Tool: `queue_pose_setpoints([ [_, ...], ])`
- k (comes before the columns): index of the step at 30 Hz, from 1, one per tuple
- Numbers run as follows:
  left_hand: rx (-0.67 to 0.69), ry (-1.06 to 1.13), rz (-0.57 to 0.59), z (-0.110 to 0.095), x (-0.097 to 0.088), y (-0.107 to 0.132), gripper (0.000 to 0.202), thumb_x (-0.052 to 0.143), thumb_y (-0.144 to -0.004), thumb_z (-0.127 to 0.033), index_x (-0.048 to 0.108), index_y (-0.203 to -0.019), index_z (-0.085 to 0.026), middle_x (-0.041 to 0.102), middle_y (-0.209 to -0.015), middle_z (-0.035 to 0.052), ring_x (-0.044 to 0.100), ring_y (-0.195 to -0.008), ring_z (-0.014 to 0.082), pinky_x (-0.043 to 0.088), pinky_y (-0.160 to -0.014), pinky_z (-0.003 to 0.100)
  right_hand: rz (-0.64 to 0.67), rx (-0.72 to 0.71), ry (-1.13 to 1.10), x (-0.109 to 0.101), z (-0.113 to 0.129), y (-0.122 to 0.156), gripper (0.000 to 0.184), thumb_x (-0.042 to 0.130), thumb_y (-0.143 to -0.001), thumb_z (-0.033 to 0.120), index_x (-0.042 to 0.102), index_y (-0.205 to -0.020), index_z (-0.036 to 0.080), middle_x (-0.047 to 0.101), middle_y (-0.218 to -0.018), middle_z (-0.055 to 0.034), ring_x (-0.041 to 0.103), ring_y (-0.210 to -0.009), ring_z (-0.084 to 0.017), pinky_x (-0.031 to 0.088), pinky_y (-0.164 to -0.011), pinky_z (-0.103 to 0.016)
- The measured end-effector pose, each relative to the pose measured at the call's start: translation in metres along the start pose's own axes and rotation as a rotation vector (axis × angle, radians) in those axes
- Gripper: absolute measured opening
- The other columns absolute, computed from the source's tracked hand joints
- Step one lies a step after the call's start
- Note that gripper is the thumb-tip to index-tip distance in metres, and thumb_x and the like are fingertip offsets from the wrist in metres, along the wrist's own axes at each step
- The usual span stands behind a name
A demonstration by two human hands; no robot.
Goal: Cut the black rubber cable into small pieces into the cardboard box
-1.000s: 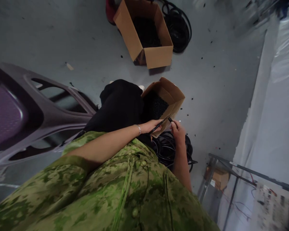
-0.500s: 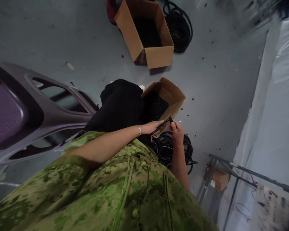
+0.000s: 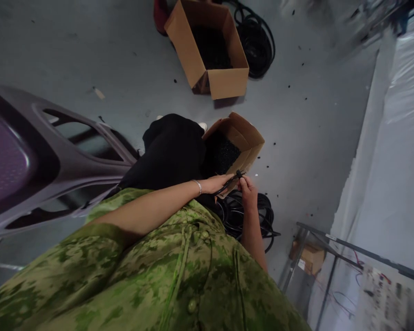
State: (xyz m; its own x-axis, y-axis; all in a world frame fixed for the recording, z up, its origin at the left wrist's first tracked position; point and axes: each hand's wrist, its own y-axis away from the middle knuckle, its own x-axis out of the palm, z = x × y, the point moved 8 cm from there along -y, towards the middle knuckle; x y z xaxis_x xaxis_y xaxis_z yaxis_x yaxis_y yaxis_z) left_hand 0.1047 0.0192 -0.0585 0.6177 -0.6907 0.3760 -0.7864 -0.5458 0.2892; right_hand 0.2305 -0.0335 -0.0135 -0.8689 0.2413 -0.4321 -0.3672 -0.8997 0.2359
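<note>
The left hand is closed around a slender black item, which is too small to identify and reaches toward the right hand. The right hand pinches a small black piece at its fingertips, just beside that item, near the open cardboard box and the coiled black cable.

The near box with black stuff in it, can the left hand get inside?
Probably yes: the left hand is right by the near box, whose open top leaves the black stuff uncovered. It seems to be holding a thin black thing, though, which could get in the way.
</note>
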Motion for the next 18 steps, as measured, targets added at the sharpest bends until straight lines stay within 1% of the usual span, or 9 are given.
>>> queue_pose_setpoints([
  [3, 0.09, -0.249, 0.028, -0.009, 0.002, 0.002, 0.05, 0.066, -0.061, -0.012, 0.068, -0.11, -0.024, 0.06, -0.071, -0.0039, 0.052, -0.061, 0.0129, 0.038, -0.058, 0.02, -0.015, 0.001, -0.016, -0.002, -0.002, 0.0, 0.037, 0.053, -0.086, 0.052, 0.067, -0.099, 0.02, 0.056, -0.069, 0.0024, 0.046, -0.058, -0.013, 0.042, -0.059, -0.026],
  [5, 0.147, -0.336, 0.016, -0.013, 0.002, 0.003, 0.055, 0.065, -0.06, -0.011, 0.067, -0.113, -0.024, 0.062, -0.075, -0.0036, 0.054, -0.063, 0.0132, 0.039, -0.059, 0.02, -0.013, 0.001, -0.009, -0.003, -0.003, 0.0, 0.037, 0.053, -0.086, 0.052, 0.068, -0.1, 0.02, 0.055, -0.069, 0.0024, 0.045, -0.058, -0.013, 0.041, -0.059, -0.026],
  [8, 0.191, -0.381, 0.006, -0.014, 0.002, 0.002, 0.056, 0.064, -0.059, -0.01, 0.067, -0.114, -0.023, 0.064, -0.077, -0.0031, 0.055, -0.065, 0.0135, 0.04, -0.061, 0.02, -0.004, 0.003, -0.015, -0.002, -0.002, 0.0, 0.038, 0.053, -0.086, 0.051, 0.068, -0.103, 0.02, 0.055, -0.069, 0.0022, 0.045, -0.057, -0.013, 0.041, -0.058, -0.026],
  [12, 0.197, -0.418, 0.037, -0.011, 0.004, 0.001, 0.054, 0.063, -0.062, -0.01, 0.067, -0.115, -0.022, 0.062, -0.075, -0.0027, 0.053, -0.061, 0.0125, 0.038, -0.058, 0.02, 0.001, -0.003, -0.046, -0.001, -0.002, 0.001, 0.038, 0.054, -0.086, 0.05, 0.068, -0.105, 0.02, 0.054, -0.068, 0.0027, 0.044, -0.057, -0.012, 0.04, -0.057, -0.026],
  [15, 0.203, -0.432, 0.018, -0.012, 0.003, 0.003, 0.058, 0.064, -0.061, -0.01, 0.065, -0.118, -0.022, 0.064, -0.079, -0.0019, 0.054, -0.062, 0.013, 0.038, -0.059, 0.02, 0.013, 0.001, -0.063, -0.001, -0.004, 0.001, 0.038, 0.056, -0.085, 0.05, 0.069, -0.104, 0.02, 0.054, -0.067, 0.0028, 0.044, -0.056, -0.012, 0.039, -0.056, -0.026],
  [18, 0.203, -0.418, 0.033, -0.013, 0.003, 0.004, 0.056, 0.065, -0.06, -0.01, 0.065, -0.116, -0.021, 0.065, -0.081, -0.0009, 0.054, -0.064, 0.0135, 0.039, -0.06, 0.02, 0.01, 0.014, -0.062, -0.001, -0.005, 0.001, 0.038, 0.056, -0.085, 0.051, 0.069, -0.104, 0.02, 0.055, -0.067, 0.0025, 0.045, -0.056, -0.013, 0.041, -0.057, -0.027],
])
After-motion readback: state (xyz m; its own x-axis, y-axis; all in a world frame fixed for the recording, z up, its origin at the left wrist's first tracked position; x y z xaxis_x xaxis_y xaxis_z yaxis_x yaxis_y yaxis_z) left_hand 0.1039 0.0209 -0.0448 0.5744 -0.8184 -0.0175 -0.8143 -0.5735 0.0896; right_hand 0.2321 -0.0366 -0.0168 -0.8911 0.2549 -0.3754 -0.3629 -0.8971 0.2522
